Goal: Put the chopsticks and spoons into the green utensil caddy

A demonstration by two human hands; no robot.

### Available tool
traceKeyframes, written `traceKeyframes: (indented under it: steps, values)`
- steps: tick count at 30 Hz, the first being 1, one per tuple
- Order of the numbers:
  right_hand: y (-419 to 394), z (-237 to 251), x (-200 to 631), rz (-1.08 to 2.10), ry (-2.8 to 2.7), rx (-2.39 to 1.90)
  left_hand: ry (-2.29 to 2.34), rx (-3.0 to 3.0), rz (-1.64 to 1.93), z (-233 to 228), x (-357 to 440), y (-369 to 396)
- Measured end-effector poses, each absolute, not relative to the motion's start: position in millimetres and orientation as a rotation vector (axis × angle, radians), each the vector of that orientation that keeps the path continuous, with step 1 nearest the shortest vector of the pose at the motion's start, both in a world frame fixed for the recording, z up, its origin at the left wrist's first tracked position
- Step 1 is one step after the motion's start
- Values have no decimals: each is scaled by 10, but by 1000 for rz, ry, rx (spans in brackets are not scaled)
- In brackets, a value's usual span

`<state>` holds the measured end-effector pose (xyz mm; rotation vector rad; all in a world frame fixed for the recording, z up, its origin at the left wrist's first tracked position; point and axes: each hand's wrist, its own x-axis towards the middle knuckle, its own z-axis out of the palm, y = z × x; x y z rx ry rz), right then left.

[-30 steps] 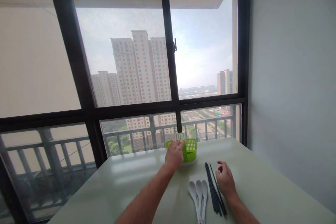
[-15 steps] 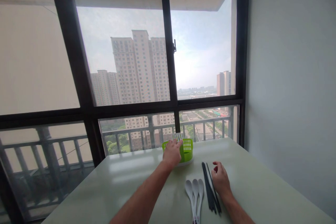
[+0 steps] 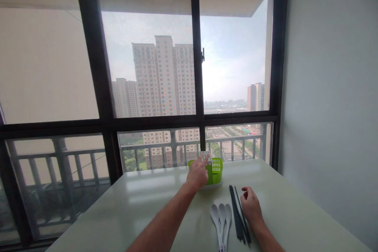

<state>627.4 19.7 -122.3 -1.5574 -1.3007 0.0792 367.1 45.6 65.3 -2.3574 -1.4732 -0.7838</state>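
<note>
Two bare hands are out over a pale green table point(image 3: 141, 201). The left hand point(image 3: 197, 174) is far out, at the green basket point(image 3: 215, 170). Its fingers lie close together, curled over the near side of the basket and touching the white part point(image 3: 206, 155) that sticks up at the top. I cannot tell if the fingers are pinching that white part or just resting on it. The basket stands upright near the far edge of the table, close to the window point(image 3: 165, 71). It has little holes in its sides.

The right hand point(image 3: 250, 206) lies low on the table, closer to the person. Its fingers are curled in loosely, with the thumb and first finger near each other. It holds nothing that I can see. It is just beside the black chopsticks point(image 3: 239, 214), on their right side, and its fingertips are very near them. I cannot tell if they touch.

The chopsticks lie flat in a bunch and point away toward the basket. Three white spoons point(image 3: 221, 220) lie flat just left of the chopsticks, side by side, with their bowls toward the basket.

Tall buildings point(image 3: 165, 78) show through the window. A grey wall point(image 3: 327, 86) is on the right.
</note>
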Motion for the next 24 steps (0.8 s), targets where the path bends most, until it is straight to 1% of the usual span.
traceKeyframes:
  steps: [2, 4, 5, 8, 11, 13, 15, 20, 24]
  values:
    - [185, -1214, 6274, 93, -1298, -1580, -1493, -2268, -1001, 594, 3533, 342]
    - [173, -1203, 6270, 112, -1301, -1595, -1580, -2193, -1192, 422, 3352, 214]
    - [169, -1199, 6268, 123, -1302, -1599, -1666, -2182, -1223, 293, 3254, 149]
    - [167, -1197, 6267, 144, -1297, -1606, -1935, -2206, -1174, -179, 2981, -30]
    - [161, -1200, 6274, 143, -1298, -1610, -2055, -2238, -1182, -592, 2801, -167]
    - [146, -1188, 6276, 139, -1311, -1607, -2068, -2301, -1192, -748, 2750, -221]
    - [123, -1159, 6272, 140, -1322, -1608, -2031, -2397, -1205, -806, 2739, -241]
    - [50, -1028, 6263, 202, -1362, -1676, -2012, -2564, -1314, -780, 2725, -189]
    - [-29, -883, 6287, 241, -1549, -1938, -2046, -2556, -1447, -785, 2680, -150]
